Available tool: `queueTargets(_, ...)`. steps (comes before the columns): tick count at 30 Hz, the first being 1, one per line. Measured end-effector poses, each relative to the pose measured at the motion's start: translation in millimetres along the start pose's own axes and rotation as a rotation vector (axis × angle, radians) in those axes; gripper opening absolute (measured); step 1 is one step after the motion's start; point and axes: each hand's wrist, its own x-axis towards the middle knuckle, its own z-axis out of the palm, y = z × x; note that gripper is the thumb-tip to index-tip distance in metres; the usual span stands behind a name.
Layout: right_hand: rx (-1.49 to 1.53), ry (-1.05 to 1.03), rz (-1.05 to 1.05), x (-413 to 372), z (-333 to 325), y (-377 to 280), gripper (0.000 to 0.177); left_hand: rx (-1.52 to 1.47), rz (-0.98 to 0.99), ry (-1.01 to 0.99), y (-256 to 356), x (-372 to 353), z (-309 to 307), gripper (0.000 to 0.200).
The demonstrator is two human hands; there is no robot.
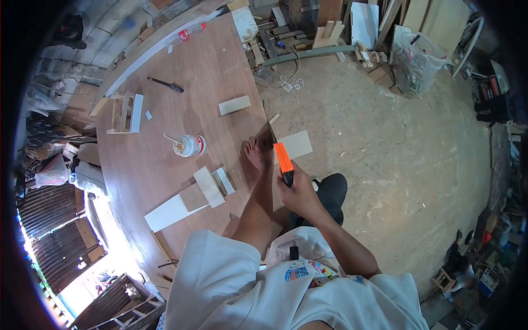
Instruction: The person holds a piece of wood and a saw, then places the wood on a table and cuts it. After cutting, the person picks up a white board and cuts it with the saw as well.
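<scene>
My right hand (300, 190) is closed round the black grip of a hand saw (283, 158) with an orange section. The saw's thin blade points up and away, along the right edge of the wooden table (220, 71). At that edge, just left of the saw, my left hand (259, 154) rests with its fingers spread near the blade. A pale flat board (295, 144) shows just right of the saw, beyond the table edge. On the tabletop a small pale block (235, 105) lies beyond my left hand.
The table also bears a white tub (190, 146), a dark tool (166, 84), a small wooden frame (127, 114), a plastic bottle (191, 32) and white board pieces (175, 212). A plastic bag (416, 66) stands on the floor, and another person (457, 263) is at far right.
</scene>
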Motion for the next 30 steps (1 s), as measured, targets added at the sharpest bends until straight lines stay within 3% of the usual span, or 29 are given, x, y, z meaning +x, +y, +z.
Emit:
queueTargets(2, -0.026, -0.031, 0.025, -11, -2, -7, 0.011, 0.029, -0.047, -0.109, -8, -6, 12, 0.015)
queueTargets(5, -0.033, 0.044, 0.024, 4, 4, 21, 0.011, 0.033, -0.060, -0.181, 11, 1, -18, 0.018)
queueTargets(9, 0.004, 0.020, -0.028, 2, 4, 21, 0.011, 0.024, -0.079, -0.192, 3, -1, -11, 0.021)
queueTargets(11, 0.000, 0.004, -0.026, -15, -3, -3, 0.010, 0.022, -0.072, -0.184, 2, -4, -10, 0.020)
queueTargets(17, -0.031, 0.040, -0.019, 16, 11, 36, 0.010, 0.007, -0.044, -0.127, 7, 3, -8, 0.018)
queueTargets(23, -0.011, 0.024, -0.018, -7, 3, 5, 0.011, 0.009, -0.026, -0.098, 0, 0, -5, 0.016)
queueTargets(26, -0.032, 0.040, -0.033, 28, 13, 45, 0.011, 0.001, -0.013, -0.069, 3, 1, -5, 0.015)
queueTargets(30, 0.002, 0.004, -0.056, 11, 4, 20, 0.011, -0.009, -0.034, -0.077, 0, 3, -3, 0.015)
